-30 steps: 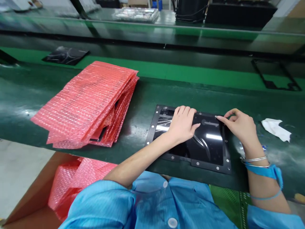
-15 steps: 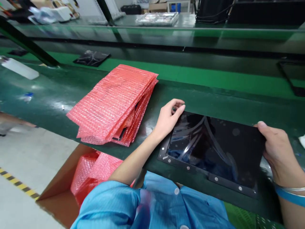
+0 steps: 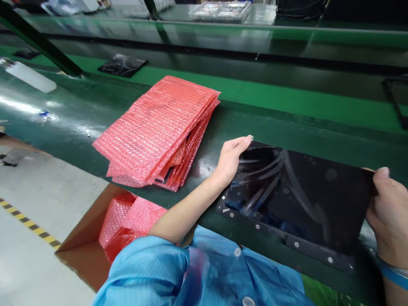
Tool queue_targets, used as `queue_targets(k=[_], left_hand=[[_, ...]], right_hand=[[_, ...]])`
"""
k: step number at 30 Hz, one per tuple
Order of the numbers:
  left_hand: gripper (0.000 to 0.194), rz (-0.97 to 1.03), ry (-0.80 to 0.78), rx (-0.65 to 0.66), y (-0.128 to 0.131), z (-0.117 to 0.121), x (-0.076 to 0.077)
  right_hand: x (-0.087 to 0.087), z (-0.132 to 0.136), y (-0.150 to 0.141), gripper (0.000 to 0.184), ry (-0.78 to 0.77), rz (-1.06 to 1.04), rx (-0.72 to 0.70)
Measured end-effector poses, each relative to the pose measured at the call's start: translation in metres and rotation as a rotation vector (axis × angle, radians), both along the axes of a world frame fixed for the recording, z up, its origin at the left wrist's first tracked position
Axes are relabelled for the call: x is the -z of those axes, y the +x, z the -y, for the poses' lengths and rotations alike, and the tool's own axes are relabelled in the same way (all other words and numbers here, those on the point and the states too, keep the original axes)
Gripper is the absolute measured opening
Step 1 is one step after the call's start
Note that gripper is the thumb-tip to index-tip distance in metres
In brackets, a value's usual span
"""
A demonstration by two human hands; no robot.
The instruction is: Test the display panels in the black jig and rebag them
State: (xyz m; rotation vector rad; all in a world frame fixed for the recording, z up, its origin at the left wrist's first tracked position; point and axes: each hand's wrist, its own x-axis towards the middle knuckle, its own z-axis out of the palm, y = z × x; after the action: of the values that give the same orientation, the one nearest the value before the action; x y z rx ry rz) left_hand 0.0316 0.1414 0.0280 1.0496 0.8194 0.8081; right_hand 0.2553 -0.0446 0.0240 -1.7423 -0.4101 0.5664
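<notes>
A flat black display panel [image 3: 302, 195] with wrinkled clear film over its face is held between my two hands, tilted above the green bench. My left hand [image 3: 232, 157] pinches its upper left corner, thumb on the top edge. On the right edge, my right hand [image 3: 389, 204] grips with the thumb in front and the fingers hidden behind the panel. White round dots line the panel's lower border. Left of my left hand lies a stack of pink bubble-wrap bags [image 3: 159, 131], with dark edges showing inside some of them.
Below the bench edge stands a cardboard box [image 3: 84, 259] with pink bubble wrap [image 3: 127, 225] in it. Another black panel [image 3: 123, 65] lies on the green strip behind. A white bottle [image 3: 32, 76] lies at the left, near a slanted green post [image 3: 41, 42].
My left hand has closed from a loose curl beside the corner onto the panel's upper left corner. The view has shifted slightly, and the panel appears further right.
</notes>
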Motion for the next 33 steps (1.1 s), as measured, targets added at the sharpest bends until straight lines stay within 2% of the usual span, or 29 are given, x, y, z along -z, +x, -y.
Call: queue_targets(k=[3,5,7,11,13,18,20,23,27,30,33], left_hand=[[0.033,0.033,0.017,-0.123,-0.006,-0.009,-0.003],[0.032,0.036,0.04,-0.212,-0.01,-0.016,-0.004],[0.032,0.04,0.031,-0.243,-0.011,-0.02,-0.003],[0.031,0.108,-0.003,-0.159,-0.008,-0.022,0.002],[0.033,0.119,-0.031,-0.069,-0.006,-0.019,0.004],[0.039,0.107,-0.078,0.336,-0.005,-0.008,0.001],[0.047,0.111,-0.065,0.433,-0.006,-0.006,-0.001],[0.049,0.108,-0.043,0.491,-0.008,-0.005,-0.004],[0.037,0.104,-0.035,0.553,-0.01,-0.002,-0.004],[0.035,0.158,-0.039,0.488,-0.01,-0.003,-0.003],[0.036,0.267,-0.034,0.36,-0.012,-0.009,-0.005]], right_hand=[[-0.001,0.005,0.005,0.077,0.036,-0.089,-0.154],[-0.003,0.008,0.004,0.064,-0.02,-0.121,-0.328],[-0.006,0.007,-0.001,0.055,-0.067,-0.154,-0.402],[-0.009,0.001,-0.008,0.046,-0.052,-0.217,-0.177],[-0.008,0.0,-0.006,0.044,-0.011,-0.195,-0.093],[-0.007,0.004,0.004,0.043,0.128,-0.074,-0.047],[-0.005,0.004,0.007,0.044,0.14,-0.059,-0.039],[0.0,0.003,0.011,0.046,0.119,-0.096,-0.021],[0.004,-0.001,0.018,0.045,0.121,-0.143,-0.01],[-0.006,-0.015,0.025,0.043,0.126,-0.142,-0.017],[-0.026,-0.048,0.03,0.035,0.136,-0.137,-0.02]])
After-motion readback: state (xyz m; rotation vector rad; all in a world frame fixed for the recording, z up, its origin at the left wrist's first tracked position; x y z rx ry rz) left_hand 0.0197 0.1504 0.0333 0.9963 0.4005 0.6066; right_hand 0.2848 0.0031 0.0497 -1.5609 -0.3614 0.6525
